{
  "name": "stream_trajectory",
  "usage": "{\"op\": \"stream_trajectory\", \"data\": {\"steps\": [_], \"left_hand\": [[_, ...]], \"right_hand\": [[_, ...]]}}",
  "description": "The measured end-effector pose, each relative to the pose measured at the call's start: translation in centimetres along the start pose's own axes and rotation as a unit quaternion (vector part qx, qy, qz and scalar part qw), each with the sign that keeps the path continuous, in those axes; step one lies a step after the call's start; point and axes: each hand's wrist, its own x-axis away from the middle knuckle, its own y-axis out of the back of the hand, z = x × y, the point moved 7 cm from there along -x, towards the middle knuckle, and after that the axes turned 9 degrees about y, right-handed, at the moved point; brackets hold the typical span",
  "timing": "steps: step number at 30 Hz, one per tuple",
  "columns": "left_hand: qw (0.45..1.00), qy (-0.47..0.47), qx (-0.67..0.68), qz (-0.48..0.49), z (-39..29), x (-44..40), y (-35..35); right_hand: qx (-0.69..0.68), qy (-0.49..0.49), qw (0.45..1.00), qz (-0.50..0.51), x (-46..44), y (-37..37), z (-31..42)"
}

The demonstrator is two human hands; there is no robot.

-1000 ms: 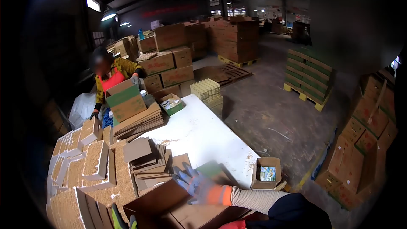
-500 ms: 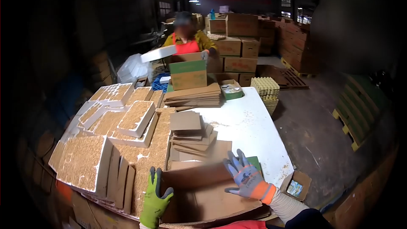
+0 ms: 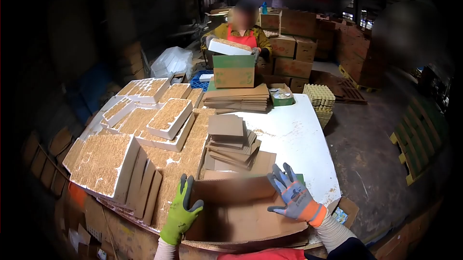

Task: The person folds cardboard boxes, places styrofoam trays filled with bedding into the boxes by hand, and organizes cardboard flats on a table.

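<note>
An open cardboard box (image 3: 236, 192) sits right in front of me, with only bare brown cardboard visible inside. My left hand (image 3: 182, 210), in a green glove with dark fingertips, is at the box's left wall with thumb and fingers apart. At the opposite wall is my right hand (image 3: 295, 196), in a grey glove with an orange cuff, its fingers spread. Both hands are by the rims; whether they press on the cardboard I cannot tell. Just beyond the box lies a stack of loose cardboard pieces (image 3: 226, 132).
White foam trays filled with brown grainy material (image 3: 169, 115) are piled on the left. Across the table, a co-worker (image 3: 241, 31) holds a similar tray over a green-and-brown box (image 3: 234, 72). Flat cardboard sheets (image 3: 236, 100) lie before it. Egg trays (image 3: 319, 100) stand at the right.
The view has shifted, so the scene sits further right. The co-worker's white tray has moved from beside the green-and-brown box to over its top. My hands stay at the box's sides.
</note>
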Motion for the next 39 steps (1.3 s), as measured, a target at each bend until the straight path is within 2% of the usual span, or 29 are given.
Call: {"op": "stream_trajectory", "data": {"steps": [5,7,8,9,10,11,12,13,15,16,17,19,21,22,24,25,26,28,29,30,31,32,33,39], "left_hand": [[1.000,0.003,-0.026,-0.017,-0.3,-0.1,0.2],[1.000,0.011,-0.020,-0.021,0.5,-0.6,-0.3],[0.999,0.043,-0.010,-0.009,0.6,-0.4,-0.4],[0.999,0.030,0.007,-0.015,1.3,-0.4,-0.8],[0.999,0.012,0.012,-0.034,1.7,-0.6,-0.9],[0.998,0.027,0.048,-0.010,2.1,-0.5,-0.7],[0.998,0.014,0.057,-0.006,2.1,-0.3,-0.4],[0.999,0.023,0.011,-0.020,2.5,-0.3,-0.8],[0.997,0.003,0.070,-0.039,2.7,-0.4,-1.1],[0.998,0.010,0.051,-0.043,2.7,-0.6,-0.9],[0.998,0.018,0.032,-0.046,2.8,-0.6,-0.8],[0.992,0.022,0.116,-0.045,3.0,-0.4,-1.0],[0.996,0.036,0.074,-0.029,2.0,-0.2,0.7],[0.999,0.014,0.018,-0.044,2.1,-0.4,0.5],[0.999,0.012,0.029,-0.024,3.2,-1.2,-0.6],[0.995,0.023,0.095,-0.023,3.5,-1.3,-0.8],[0.996,0.015,0.071,-0.053,3.9,-1.2,-1.0],[0.988,-0.060,0.006,-0.139,2.8,-0.5,0.4],[0.988,-0.071,0.030,-0.133,2.8,0.2,0.2],[0.989,-0.061,0.071,-0.116,3.3,0.9,-0.3],[0.988,-0.046,0.108,-0.097,4.1,1.6,-1.1],[0.986,-0.034,0.134,-0.088,4.6,2.2,-1.5],[0.985,-0.028,0.151,-0.079,5.2,3.0,-1.9],[0.978,-0.036,0.201,-0.040,6.0,1.8,-1.6]], "right_hand": [[-0.009,0.001,1.000,0.011,-0.4,-0.1,0.3],[-0.047,-0.033,0.998,-0.033,-0.2,-0.1,-0.4],[-0.059,-0.012,0.996,-0.064,-0.3,-0.5,-0.6],[-0.096,-0.009,0.989,-0.114,-0.2,-0.3,-0.7],[-0.110,-0.004,0.987,-0.114,-0.5,-0.1,-0.6],[-0.122,-0.002,0.986,-0.109,-0.8,-0.1,-0.6],[-0.110,-0.005,0.989,-0.096,-1.0,-0.5,-0.8],[-0.098,-0.007,0.991,-0.094,-1.0,0.1,-0.6],[-0.073,0.013,0.993,-0.091,-1.9,1.8,-0.5],[-0.072,0.021,0.989,-0.127,-3.2,4.2,0.9],[-0.072,0.029,0.984,-0.162,-5.2,6.6,2.6],[-0.067,0.119,0.964,-0.226,-9.7,10.2,7.4],[-0.098,0.184,0.960,-0.188,-15.5,11.4,11.7],[-0.110,0.215,0.955,-0.174,-18.7,11.1,13.4],[-0.143,0.263,0.946,-0.124,-26.2,9.0,16.4],[-0.139,0.250,0.956,-0.070,-30.6,7.5,17.7],[-0.110,0.244,0.963,-0.035,-34.7,6.9,19.1],[-0.179,0.273,0.943,-0.070,-43.8,2.3,20.4],[-0.200,0.200,0.959,-0.011,-47.8,0.8,21.0],[-0.218,0.181,0.953,-0.109,-51.5,-0.9,21.0],[-0.227,0.142,0.956,-0.123,-55.2,-3.0,20.9],[-0.304,0.080,0.947,-0.070,-57.2,-3.9,21.2],[-0.361,0.062,0.929,-0.054,-57.2,-4.4,21.9],[-0.309,0.020,0.949,-0.053,-53.3,-5.0,21.4]]}}
